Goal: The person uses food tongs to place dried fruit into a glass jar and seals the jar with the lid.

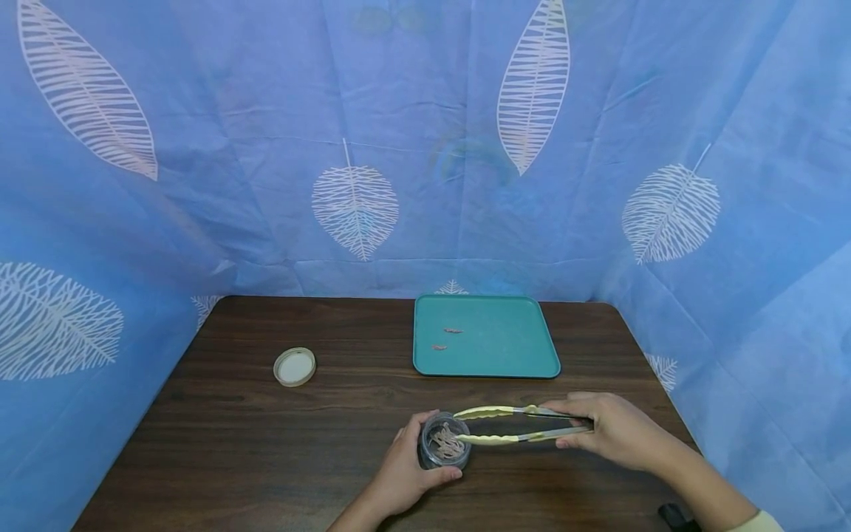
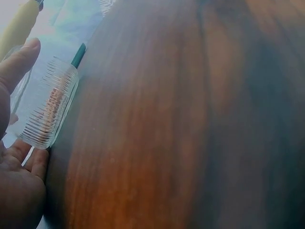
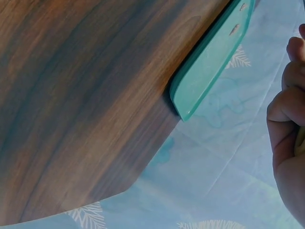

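My left hand [image 1: 407, 473] grips a clear ribbed jar [image 2: 59, 117], its fingers on the far side and its thumb on the near side. The jar's mouth is uncovered, and a heap of thin pinkish-brown strips [image 1: 444, 443] lies inside. My right hand [image 1: 608, 430] holds a pair of metal tongs [image 1: 488, 440] with pale yellow scalloped ends. The tongs' arms are spread, their tips right at the jar's rim, with nothing between them. Two small strips [image 1: 453, 331] of the same kind lie on the teal tray [image 1: 508, 351] behind.
A round lid [image 1: 295, 367] with a white inside lies on the brown wooden table [image 1: 219, 443] at the left. The tray sits at the table's far edge, against blue leaf-print cloth [image 1: 425, 185]. A small dark object [image 1: 674, 516] shows near the right forearm.
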Motion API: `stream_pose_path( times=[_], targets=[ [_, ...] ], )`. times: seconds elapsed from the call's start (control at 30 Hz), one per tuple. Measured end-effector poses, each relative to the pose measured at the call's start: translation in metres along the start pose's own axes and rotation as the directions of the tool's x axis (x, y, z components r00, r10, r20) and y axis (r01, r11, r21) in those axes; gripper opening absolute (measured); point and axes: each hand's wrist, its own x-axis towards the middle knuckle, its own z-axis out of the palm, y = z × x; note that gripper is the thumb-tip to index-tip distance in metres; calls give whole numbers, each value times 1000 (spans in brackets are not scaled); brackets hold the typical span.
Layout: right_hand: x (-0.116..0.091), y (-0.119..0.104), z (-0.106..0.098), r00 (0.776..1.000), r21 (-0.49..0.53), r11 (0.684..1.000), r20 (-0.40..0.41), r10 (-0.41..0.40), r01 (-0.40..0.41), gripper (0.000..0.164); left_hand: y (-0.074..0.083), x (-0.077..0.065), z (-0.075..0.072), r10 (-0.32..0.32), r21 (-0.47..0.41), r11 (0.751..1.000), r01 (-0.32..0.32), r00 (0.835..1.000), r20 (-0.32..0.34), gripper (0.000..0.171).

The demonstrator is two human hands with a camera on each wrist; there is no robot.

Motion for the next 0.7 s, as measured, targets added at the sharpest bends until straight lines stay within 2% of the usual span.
stream_pose_path(
  times=[0.27, 0.47, 0.7],
  targets=[
    [10, 1, 2, 997, -25, 999, -73, 34, -35, 64, 1, 0, 0, 3, -3, 1000, -3, 1000, -7, 95],
    [20, 1, 2, 988, -9, 991, -84, 129, -130, 73, 1, 0, -1, -11, -17, 1000, 11, 1000, 4, 94],
    [33, 5, 1, 981, -24, 986, -112, 161, -164, 81, 2, 0, 0, -15, -4, 1000, 15, 1000, 0, 96]
  ],
)
